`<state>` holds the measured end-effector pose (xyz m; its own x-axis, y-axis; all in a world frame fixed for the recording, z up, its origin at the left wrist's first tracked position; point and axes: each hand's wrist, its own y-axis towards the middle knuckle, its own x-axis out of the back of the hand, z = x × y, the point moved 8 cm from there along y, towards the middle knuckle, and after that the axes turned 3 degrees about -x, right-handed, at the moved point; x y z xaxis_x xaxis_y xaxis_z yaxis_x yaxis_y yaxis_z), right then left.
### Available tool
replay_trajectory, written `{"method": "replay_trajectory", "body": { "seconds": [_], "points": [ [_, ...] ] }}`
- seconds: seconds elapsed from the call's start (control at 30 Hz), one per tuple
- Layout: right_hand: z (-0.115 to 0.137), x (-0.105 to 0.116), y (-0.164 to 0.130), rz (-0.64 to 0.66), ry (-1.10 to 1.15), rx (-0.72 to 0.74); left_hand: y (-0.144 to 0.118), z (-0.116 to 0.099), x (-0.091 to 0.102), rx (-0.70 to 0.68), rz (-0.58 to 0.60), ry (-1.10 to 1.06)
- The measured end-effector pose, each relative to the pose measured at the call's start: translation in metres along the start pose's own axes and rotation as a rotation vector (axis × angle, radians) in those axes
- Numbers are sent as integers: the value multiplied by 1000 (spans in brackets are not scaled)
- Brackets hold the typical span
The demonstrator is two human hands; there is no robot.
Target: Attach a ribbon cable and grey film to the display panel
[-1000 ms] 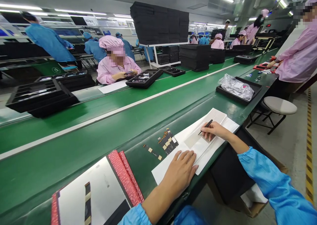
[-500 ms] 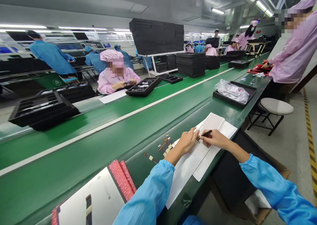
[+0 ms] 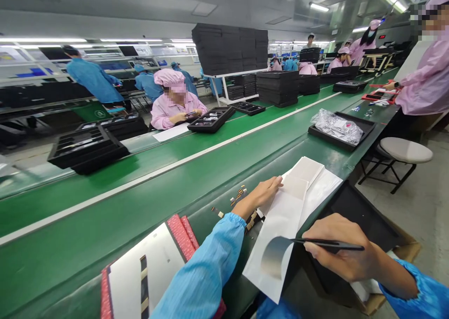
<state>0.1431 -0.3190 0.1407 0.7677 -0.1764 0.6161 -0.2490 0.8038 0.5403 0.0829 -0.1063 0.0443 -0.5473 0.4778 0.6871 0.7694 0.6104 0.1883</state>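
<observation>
My left hand (image 3: 264, 194) lies flat on a white backing sheet (image 3: 280, 216), pinning its far end on the green bench edge. My right hand (image 3: 342, 251) grips black tweezers (image 3: 328, 244) low at the near right. The tweezer tips pinch a grey translucent film (image 3: 275, 258) that curls up off the sheet's near end. Small gold-and-black flex parts (image 3: 240, 195) lie just left of my left wrist.
A white card with red strips (image 3: 154, 272) lies at the near left. A black tray with a plastic bag (image 3: 338, 128) stands further along, beside a stool (image 3: 405, 151). Black trays (image 3: 87, 146) line the belt's far side. A seated person in pink (image 3: 175, 104) and other workers stand around.
My right hand has drawn back toward me with the tweezers, peeling the grey film up off the sheet. My left hand came forward earlier and now holds the sheet's far end.
</observation>
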Motion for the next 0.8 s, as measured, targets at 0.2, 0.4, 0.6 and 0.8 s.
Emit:
{"method": "replay_trajectory", "body": {
  "seconds": [0.2, 0.4, 0.6, 0.8],
  "points": [
    [1, -32, 14, -55, 53, -28, -117, -5, 73, 188, -140, -85],
    [6, -97, 24, 10, 269, -77, -296, 6, 73, 676, -326, -105],
    [18, -148, 28, 91, 383, -99, -363, 20, 9, 916, -425, -482],
    [14, -170, 29, 144, 490, -223, -377, 22, 4, 935, -534, -739]
  ]
}}
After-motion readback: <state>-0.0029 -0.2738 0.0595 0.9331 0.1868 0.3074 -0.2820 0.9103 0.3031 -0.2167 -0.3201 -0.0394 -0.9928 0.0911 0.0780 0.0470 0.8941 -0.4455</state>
